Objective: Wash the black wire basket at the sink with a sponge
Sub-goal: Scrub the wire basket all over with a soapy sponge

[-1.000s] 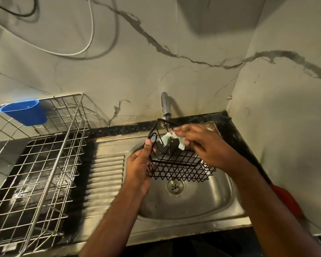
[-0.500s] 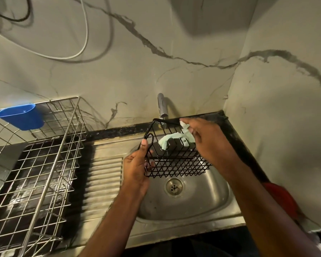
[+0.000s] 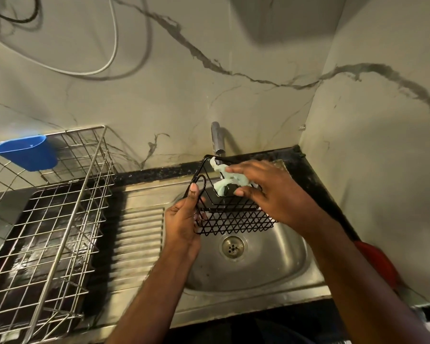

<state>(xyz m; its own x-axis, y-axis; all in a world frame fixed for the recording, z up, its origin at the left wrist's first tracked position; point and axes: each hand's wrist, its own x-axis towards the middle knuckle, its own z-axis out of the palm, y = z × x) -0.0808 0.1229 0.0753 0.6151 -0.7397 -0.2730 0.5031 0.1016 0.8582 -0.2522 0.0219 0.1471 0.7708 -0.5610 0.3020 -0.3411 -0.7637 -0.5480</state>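
- While the black wire basket (image 3: pixel 233 214) hangs over the sink (image 3: pixel 271 264), just under the tap (image 3: pixel 217 140) and above the drain (image 3: pixel 233 248), its long axis runs left to right across the view, open top tipped toward the wall.
- The left hand (image 3: pixel 184 219) has the basket's left end: thumb up along the corner wire, fingers curled around the end panel, a firm grip that carries the whole weight.
- The right hand (image 3: pixel 271 192) comes in from the right and over the top, so it is the nearer one to the far rim and the inside.
- That right hand is bunched, not spread: fingertips pinch the pale green sponge (image 3: pixel 227 180), which looks ragged, against the wires at the basket's back upper edge.
- Part of the sponge drapes over the rim near the tap; the rest sits inside the basket.
- Whether water is running I cannot tell.
- My read: scrubbing is under way, and the next stroke depends on the left hand holding the basket steady.
- Off to the left, a steel dish rack (image 3: pixel 47 232) with a blue cup (image 3: pixel 27 152) sits on the bench.
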